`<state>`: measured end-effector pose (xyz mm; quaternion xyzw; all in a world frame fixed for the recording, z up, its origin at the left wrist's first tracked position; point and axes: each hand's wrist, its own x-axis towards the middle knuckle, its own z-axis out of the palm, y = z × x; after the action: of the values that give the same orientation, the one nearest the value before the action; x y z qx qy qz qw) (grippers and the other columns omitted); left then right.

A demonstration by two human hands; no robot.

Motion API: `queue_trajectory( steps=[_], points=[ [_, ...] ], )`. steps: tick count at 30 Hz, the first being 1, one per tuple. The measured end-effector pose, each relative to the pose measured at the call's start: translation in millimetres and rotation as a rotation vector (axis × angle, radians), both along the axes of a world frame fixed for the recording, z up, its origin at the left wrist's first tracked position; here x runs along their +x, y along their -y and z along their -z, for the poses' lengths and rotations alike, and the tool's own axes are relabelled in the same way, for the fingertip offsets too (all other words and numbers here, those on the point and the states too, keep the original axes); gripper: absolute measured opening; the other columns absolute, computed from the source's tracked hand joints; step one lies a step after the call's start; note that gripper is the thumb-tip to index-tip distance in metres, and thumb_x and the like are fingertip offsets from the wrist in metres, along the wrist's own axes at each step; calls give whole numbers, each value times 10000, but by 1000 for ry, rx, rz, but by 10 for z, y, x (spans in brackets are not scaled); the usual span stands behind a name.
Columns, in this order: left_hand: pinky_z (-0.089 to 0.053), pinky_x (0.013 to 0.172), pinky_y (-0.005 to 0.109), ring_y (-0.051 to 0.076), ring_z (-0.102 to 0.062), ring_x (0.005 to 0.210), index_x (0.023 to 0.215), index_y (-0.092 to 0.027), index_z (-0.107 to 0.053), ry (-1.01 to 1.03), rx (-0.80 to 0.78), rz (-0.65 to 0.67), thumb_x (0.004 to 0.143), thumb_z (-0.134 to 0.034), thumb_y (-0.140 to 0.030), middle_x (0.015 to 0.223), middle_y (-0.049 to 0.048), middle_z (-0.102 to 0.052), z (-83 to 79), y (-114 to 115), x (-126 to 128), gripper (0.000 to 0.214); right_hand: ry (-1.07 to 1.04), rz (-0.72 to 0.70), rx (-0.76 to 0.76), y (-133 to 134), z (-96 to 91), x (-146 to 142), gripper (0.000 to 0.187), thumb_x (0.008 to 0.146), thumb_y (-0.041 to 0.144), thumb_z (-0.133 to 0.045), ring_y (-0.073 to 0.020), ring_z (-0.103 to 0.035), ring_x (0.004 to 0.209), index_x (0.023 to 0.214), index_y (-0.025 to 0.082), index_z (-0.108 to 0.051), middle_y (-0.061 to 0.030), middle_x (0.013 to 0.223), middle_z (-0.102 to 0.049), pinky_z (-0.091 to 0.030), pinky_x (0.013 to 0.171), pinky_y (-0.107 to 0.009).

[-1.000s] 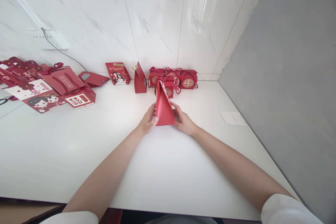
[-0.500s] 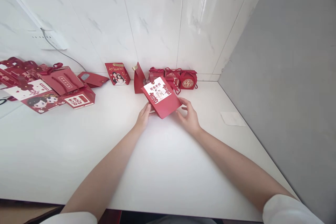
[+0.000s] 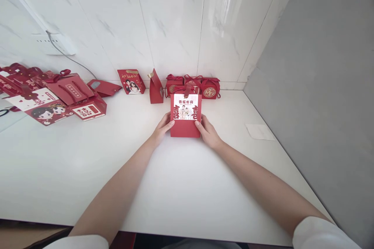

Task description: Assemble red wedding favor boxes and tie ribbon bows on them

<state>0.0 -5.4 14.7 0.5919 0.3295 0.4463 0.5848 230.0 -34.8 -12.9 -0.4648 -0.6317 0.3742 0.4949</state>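
A red gift box (image 3: pixel 185 129) with a white panel, a printed couple and red characters faces me upright at the middle of the table. My left hand (image 3: pixel 162 127) grips its left side, thumb on the front edge. On the right side, my right hand (image 3: pixel 208 129) holds it the same way, with the other fingers partly hidden behind the box. Just behind it stand several small red ribbon-tied boxes (image 3: pixel 210 89), partly covered by the held box. A narrow red box with a gold tab (image 3: pixel 156 88) is to their left.
A red box with a cartoon couple (image 3: pixel 131 82) leans near the tiled wall. At the left lies a pile of red gift boxes and bags (image 3: pixel 49 108), under a grey cable (image 3: pixel 68 57). A whitish patch (image 3: pixel 260 132) lies on the white table (image 3: pixel 187 190) near the grey side panel (image 3: pixel 324 85).
The gift box has turned from a slant to square and upright, its front now toward me. My right hand has closed onto its right side, and both thumbs now rest on its front.
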Motion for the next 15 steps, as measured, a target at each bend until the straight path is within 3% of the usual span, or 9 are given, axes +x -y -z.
queue_trajectory(
  steps=[3, 7, 15],
  points=[
    [-396, 1116, 474, 321, -477, 1363, 1360, -271, -528, -31, -88, 65, 801, -749, -367, 1459, 69, -542, -25, -49, -98, 609, -9, -98, -163, -18, -10, 35, 560, 958, 638, -395, -269, -556, 1284, 1396, 293, -455, -57, 1413, -579, -448, 1094, -469],
    [-429, 1081, 466, 311, -540, 1309, 1345, -298, -532, -35, -163, 116, 751, -799, -327, 1412, 72, -588, -21, -106, -203, 652, -22, -121, -143, -13, -21, 33, 579, 946, 643, -426, -258, -530, 1320, 1404, 289, -447, -47, 1453, -548, -432, 1112, -449],
    [-431, 1085, 459, 303, -546, 1303, 1359, -291, -523, -19, -161, 125, 746, -808, -295, 1372, 74, -619, -3, -120, -219, 676, -2, -142, -114, -14, -23, 27, 560, 955, 628, -426, -258, -536, 1308, 1373, 257, -453, -71, 1435, -557, -437, 1097, -439]
  ],
)
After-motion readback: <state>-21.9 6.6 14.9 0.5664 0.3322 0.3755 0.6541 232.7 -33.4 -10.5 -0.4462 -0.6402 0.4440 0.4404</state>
